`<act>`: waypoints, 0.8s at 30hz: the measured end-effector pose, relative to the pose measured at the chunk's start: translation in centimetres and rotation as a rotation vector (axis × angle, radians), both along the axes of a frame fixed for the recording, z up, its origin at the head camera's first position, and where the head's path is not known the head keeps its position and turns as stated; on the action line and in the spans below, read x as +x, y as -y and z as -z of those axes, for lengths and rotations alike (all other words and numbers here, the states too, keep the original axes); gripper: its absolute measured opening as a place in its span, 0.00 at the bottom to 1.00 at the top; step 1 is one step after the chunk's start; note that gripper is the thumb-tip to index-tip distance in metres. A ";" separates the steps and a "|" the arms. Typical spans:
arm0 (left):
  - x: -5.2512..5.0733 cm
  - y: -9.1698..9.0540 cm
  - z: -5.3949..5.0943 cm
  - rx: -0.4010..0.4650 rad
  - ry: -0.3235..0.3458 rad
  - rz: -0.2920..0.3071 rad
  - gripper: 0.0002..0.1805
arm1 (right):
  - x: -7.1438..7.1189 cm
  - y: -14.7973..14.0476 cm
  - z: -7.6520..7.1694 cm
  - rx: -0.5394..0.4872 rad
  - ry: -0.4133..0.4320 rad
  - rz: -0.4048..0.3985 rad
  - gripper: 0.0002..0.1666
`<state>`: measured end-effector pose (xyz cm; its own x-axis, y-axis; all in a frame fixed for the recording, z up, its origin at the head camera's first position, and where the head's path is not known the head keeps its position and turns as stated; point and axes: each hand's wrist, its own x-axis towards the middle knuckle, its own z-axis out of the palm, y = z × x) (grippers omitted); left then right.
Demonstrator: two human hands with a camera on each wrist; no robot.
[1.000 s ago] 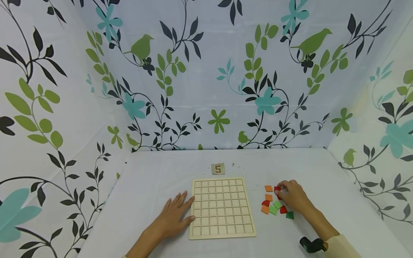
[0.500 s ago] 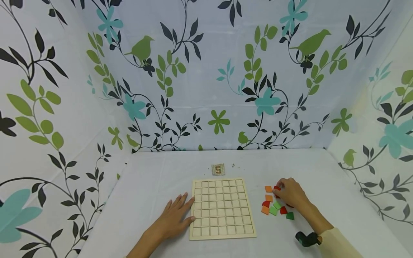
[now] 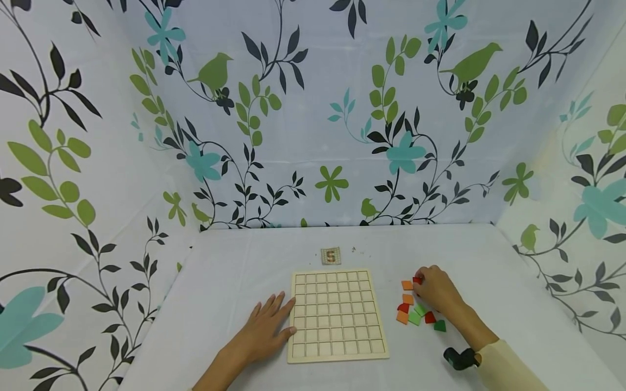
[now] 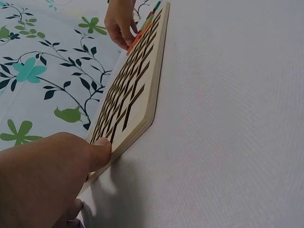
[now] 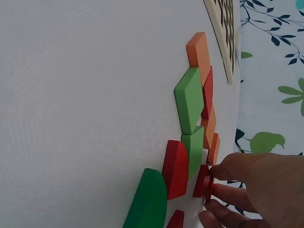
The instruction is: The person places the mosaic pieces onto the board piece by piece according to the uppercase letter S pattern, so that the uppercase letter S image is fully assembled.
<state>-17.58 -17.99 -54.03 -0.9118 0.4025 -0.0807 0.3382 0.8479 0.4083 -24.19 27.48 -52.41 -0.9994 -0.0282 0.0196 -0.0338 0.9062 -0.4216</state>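
Note:
A pale wooden board with a grid of square recesses (image 3: 337, 316) lies flat on the white table. My left hand (image 3: 265, 329) rests at its left edge, fingers spread; in the left wrist view the thumb (image 4: 100, 153) presses on the rim. To the right of the board, my right hand (image 3: 440, 290) pinches a red tile (image 5: 209, 188) at the far end of a loose group of tiles. Another red tile (image 5: 201, 180) lies right beside the fingertips. The group includes orange tiles (image 3: 407, 299), light green tiles (image 3: 414, 318) and a dark green tile (image 3: 440, 326).
Behind the board lies a small woven-looking square marked with a figure like a 5 or S (image 3: 330, 256), with tiny dark specks (image 3: 354, 250) nearby. A black device (image 3: 459, 359) sits at the right wrist. Patterned cloth (image 3: 313, 136) walls the table at the back and sides.
My right hand has shifted slightly away from me and to the left, at the red tiles. My left hand and the board have stayed put.

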 end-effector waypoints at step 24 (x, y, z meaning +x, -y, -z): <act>-0.1 0.1 0.1 0.010 0.013 0.006 0.40 | -2.0 -1.8 1.2 -0.136 -0.031 -0.012 0.20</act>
<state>-17.68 -18.07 -54.15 -0.9082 0.4090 -0.0887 0.3379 0.8416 0.4214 -26.19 29.30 -53.59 -0.9979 -0.0351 0.0550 -0.0592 0.8403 -0.5388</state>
